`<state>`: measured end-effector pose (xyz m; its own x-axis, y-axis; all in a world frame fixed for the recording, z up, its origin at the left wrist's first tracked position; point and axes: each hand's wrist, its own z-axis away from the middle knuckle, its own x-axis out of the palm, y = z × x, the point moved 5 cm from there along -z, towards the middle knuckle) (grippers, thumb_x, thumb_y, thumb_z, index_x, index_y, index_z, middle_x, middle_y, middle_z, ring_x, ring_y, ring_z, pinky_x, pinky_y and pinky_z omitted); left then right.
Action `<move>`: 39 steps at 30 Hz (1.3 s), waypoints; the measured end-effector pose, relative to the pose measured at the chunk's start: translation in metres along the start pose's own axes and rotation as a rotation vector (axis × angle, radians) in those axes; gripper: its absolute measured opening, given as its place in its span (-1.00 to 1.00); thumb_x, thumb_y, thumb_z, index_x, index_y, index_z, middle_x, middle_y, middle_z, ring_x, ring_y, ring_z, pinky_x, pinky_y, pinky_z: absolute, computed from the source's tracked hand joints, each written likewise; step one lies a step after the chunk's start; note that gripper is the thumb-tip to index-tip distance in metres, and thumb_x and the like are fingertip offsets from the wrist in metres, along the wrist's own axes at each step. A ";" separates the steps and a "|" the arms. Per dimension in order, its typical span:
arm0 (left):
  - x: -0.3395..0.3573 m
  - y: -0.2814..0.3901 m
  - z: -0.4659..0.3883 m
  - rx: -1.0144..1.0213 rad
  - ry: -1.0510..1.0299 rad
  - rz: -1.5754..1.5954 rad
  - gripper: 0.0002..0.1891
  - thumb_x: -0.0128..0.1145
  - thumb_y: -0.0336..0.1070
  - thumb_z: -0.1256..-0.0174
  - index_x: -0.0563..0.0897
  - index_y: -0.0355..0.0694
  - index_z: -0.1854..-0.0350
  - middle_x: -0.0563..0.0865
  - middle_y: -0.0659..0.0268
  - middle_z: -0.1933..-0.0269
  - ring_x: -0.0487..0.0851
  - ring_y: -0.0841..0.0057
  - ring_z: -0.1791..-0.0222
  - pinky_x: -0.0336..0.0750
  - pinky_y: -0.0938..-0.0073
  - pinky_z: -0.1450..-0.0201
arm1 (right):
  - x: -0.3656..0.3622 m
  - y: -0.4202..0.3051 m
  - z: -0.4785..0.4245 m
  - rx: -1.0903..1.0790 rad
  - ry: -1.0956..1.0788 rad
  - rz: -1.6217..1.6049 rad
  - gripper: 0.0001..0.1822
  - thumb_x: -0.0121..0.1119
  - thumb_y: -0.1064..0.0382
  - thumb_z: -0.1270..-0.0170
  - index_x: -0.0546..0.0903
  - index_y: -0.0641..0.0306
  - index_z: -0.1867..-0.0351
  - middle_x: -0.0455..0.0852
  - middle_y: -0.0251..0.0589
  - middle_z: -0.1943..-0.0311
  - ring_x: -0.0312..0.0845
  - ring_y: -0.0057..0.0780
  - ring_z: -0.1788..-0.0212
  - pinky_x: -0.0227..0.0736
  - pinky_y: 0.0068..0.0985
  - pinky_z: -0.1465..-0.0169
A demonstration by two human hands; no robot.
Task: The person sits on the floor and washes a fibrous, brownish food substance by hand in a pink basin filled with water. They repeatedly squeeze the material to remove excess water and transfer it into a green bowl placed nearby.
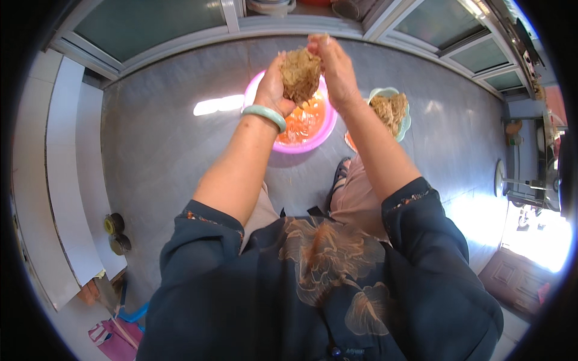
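Note:
My left hand (270, 88), with a pale green bangle (265, 116) on its wrist, holds up a clump of brown, stringy, shredded plant-like matter (300, 76). At the clump's right side is my right hand (336, 70), its fingers bent near the upper edge; how firmly it grips cannot be made out. Below the clump a pink-rimmed basin (311, 145) stands on the floor, its wet, shiny inside looking orange. To the right, partly behind my right forearm, a mint-green scalloped basin (408, 122) contains more brown stringy matter (389, 113).
An orange-red thing with a pale edge (351, 141) shows beside the green basin. Glass-fronted cabinets (153, 27) line the far side. White steps or ledges (72, 158) rise at left, with two small round jars (116, 233) nearby. A fan-like appliance (500, 178) stands at right.

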<state>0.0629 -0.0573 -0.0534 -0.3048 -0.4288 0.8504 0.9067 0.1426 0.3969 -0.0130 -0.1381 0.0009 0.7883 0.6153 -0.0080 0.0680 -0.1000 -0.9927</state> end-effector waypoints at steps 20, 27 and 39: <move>-0.002 -0.021 0.001 -0.109 -0.005 0.096 -0.58 -0.05 0.10 -0.47 0.60 -0.20 0.23 0.71 0.25 0.24 0.71 0.41 0.21 0.65 0.38 0.12 | 0.019 -0.010 0.033 -0.469 -0.048 0.491 -0.83 0.30 0.21 -0.09 0.68 0.27 0.40 0.66 -0.08 0.46 0.60 -0.13 0.39 0.51 -0.31 0.28; -0.005 -0.042 -0.005 -0.113 0.207 0.139 -0.77 -0.16 -0.19 -0.23 0.52 -0.18 0.41 0.62 0.25 0.40 0.62 0.41 0.46 0.54 0.39 0.48 | 0.014 0.001 0.031 -0.357 -0.035 0.536 -0.87 0.27 0.26 -0.10 0.64 0.26 0.46 0.64 -0.09 0.47 0.57 -0.14 0.40 0.49 -0.32 0.29; -0.022 -0.043 -0.017 -0.075 0.400 0.111 -0.75 -0.16 -0.18 -0.33 0.57 -0.14 0.35 0.63 0.28 0.39 0.62 0.42 0.44 0.53 0.34 0.46 | 0.012 0.040 0.009 -0.039 -0.071 0.488 -0.73 0.21 0.12 -0.23 0.64 0.32 0.41 0.70 0.05 0.40 0.64 -0.02 0.34 0.54 -0.26 0.20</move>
<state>0.0361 -0.0692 -0.0951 -0.0800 -0.7289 0.6800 0.9511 0.1483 0.2709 -0.0065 -0.1281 -0.0396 0.6901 0.5411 -0.4805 -0.2748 -0.4183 -0.8657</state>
